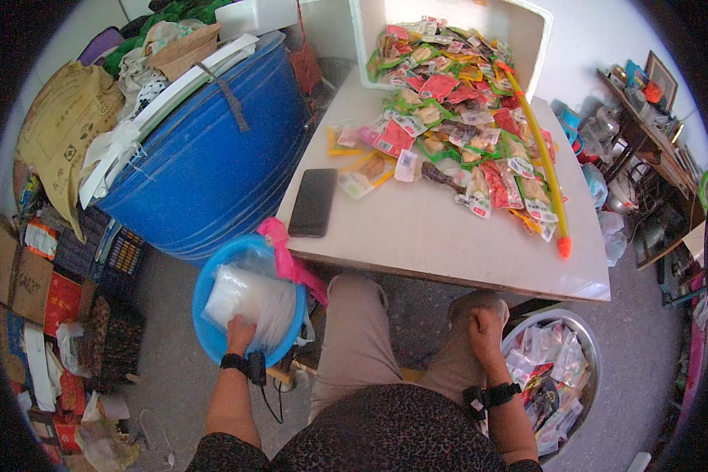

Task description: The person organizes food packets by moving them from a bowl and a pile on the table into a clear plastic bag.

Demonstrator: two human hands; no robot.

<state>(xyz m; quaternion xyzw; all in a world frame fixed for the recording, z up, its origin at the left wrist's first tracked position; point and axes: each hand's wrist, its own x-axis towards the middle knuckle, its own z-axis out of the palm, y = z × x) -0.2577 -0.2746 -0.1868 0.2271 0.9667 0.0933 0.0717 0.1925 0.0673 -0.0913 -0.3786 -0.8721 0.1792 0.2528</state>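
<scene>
My left hand reaches into a blue plastic basin and touches a stack of clear plastic bags. Its fingertips are lost among the plastic, so I cannot tell whether they grip it. Loosely curled, my right hand rests on my right leg near the knee, with nothing visible in it. Beside that leg, a metal basin on the floor holds several flat packets. In front of me, many small sealed food packets spill across the white table from a tipped white foam box.
A yellow stick with orange ends lies along the packets' right side. A black smartphone is at the table's left edge, above a pink cloth. A large blue drum stands left; cluttered shelves are right.
</scene>
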